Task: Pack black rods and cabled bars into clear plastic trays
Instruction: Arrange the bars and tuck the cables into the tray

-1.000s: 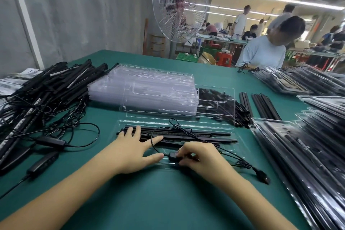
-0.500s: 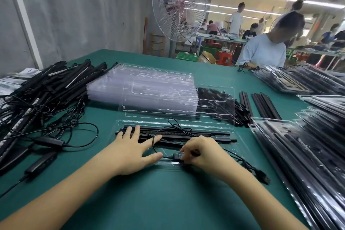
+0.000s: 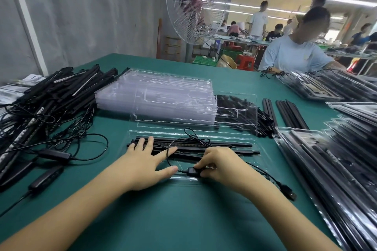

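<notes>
The tray [image 3: 262, 160] lies toward the near edge of the table [image 3: 183, 220], with black rods [image 3: 224, 145] laid lengthwise in it. The left hand [image 3: 145, 166] rests flat, fingers spread, on its left end. The right hand [image 3: 219, 166], fingers curled, pinches the switch [image 3: 190, 171] on the cable [image 3: 167, 156] at the tray's near rim.

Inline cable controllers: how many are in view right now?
3. One controller pinched by the right hand over the clear tray; two on the green table left of the left hand, nearer and farther. Others may hide in the cabled-bar pile.
</notes>
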Motion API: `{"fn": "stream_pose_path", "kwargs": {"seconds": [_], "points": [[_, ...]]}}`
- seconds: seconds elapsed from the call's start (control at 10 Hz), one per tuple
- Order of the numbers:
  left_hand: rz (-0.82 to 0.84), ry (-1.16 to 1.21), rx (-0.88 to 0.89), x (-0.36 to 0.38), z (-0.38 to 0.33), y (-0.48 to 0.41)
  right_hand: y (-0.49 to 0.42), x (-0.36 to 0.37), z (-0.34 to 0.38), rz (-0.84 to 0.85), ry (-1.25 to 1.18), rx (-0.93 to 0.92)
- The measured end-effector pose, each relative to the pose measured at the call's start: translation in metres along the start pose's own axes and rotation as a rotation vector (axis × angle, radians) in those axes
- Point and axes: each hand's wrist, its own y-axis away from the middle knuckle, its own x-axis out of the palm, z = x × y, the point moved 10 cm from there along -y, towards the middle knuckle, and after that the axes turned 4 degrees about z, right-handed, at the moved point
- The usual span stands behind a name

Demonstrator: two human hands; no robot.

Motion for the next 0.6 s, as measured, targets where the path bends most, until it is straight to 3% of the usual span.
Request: {"fn": "stream_pose_path", "kwargs": {"seconds": [0.4,0.5,0.6], "points": [[0.054,0.108,0.024,-0.004,0.007,-0.001,0.010,0.000,-0.009,-0.161,0.003,0.084],[0.013,0.277,0.049,-0.027,0.016,0.002,0.014,-0.003,-0.021,-0.191,-0.142,0.151],[-0.078,0.255,0.076,-0.056,0.015,0.004,0.014,0.000,-0.016,-0.197,-0.125,0.128]]}}
